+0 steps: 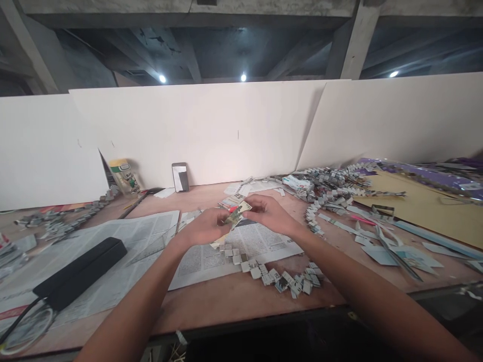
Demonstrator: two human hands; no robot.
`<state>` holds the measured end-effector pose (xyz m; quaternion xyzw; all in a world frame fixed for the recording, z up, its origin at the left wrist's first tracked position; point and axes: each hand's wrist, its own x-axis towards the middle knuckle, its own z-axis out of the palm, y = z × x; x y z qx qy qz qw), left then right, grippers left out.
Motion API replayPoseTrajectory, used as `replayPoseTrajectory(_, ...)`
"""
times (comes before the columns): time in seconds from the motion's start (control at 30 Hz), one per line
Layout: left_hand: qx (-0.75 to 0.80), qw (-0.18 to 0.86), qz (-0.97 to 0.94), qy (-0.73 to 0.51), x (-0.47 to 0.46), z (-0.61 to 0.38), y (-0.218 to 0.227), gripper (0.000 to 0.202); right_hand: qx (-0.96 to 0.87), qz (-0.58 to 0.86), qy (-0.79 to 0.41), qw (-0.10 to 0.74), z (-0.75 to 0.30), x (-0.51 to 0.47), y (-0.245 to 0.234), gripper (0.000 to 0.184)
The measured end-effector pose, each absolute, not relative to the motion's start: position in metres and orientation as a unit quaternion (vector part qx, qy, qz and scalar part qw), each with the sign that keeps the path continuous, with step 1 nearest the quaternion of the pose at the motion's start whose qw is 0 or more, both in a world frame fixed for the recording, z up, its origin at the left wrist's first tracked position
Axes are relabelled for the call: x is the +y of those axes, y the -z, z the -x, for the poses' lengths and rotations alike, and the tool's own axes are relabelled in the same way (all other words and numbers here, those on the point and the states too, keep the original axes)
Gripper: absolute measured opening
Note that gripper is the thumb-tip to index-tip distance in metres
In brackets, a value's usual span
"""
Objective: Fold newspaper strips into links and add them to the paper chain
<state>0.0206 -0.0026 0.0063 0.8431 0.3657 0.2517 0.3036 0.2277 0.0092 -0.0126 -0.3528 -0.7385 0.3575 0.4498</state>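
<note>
Both hands meet over the middle of the table, fingers closed on a small piece of printed paper [239, 213] with green, cream and red on it. My left hand [206, 226] pinches its left side, and my right hand [269, 213] grips its upper right edge. Below them a zigzag chain of folded paper [264, 274] runs from under the left hand and curves right across the table; whether it joins the held piece is hidden by the fingers. Newspaper sheets [264, 241] lie flat beneath the hands.
At left lie a black oblong case [81, 271] with a cable and more folded chains [71, 221]. A jar [124, 177] and a phone [180, 177] stand by the white boards. Scissors [396, 251], paper strips and a heap of chains [332, 183] cover the right.
</note>
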Motion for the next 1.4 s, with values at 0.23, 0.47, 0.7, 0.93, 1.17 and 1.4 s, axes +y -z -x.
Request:
replayPoseTrajectory(0.23, 0.4, 0.27, -0.828, -0.286, -0.002, -0.019, -0.003, 0.032, -0.784, 0.365, -0.244, 0.439, -0.226, 0.007, 0.013, 0.01)
replayPoseTrajectory(0.47, 0.447, 0.064, -0.858, -0.246, -0.004, -0.025, 0.003, 0.035, -0.792, 0.364, -0.189, 0.452, -0.223, 0.002, 0.013, 0.013)
replayPoseTrajectory(0.7, 0.469, -0.039, -0.865, -0.172, -0.009, -0.029, -0.001, 0.04, -0.76, 0.338, -0.286, 0.475, -0.224, 0.005, 0.013, 0.016)
replayPoseTrajectory(0.93, 0.43, -0.046, -0.886, -0.169, -0.012, -0.031, 0.0, 0.036, -0.638, 0.261, -0.515, 0.51, -0.224, 0.009, 0.011, 0.013)
replayPoseTrajectory(1.17, 0.425, -0.005, -0.879, -0.216, -0.012, -0.032, 0.0, 0.032, -0.605, 0.214, -0.562, 0.521, -0.228, 0.006, 0.005, 0.014)
replayPoseTrajectory(1.4, 0.36, 0.191, -0.857, -0.316, -0.014, -0.034, 0.0, 0.034, -0.682, 0.211, -0.466, 0.523, -0.225, -0.003, 0.001, 0.012)
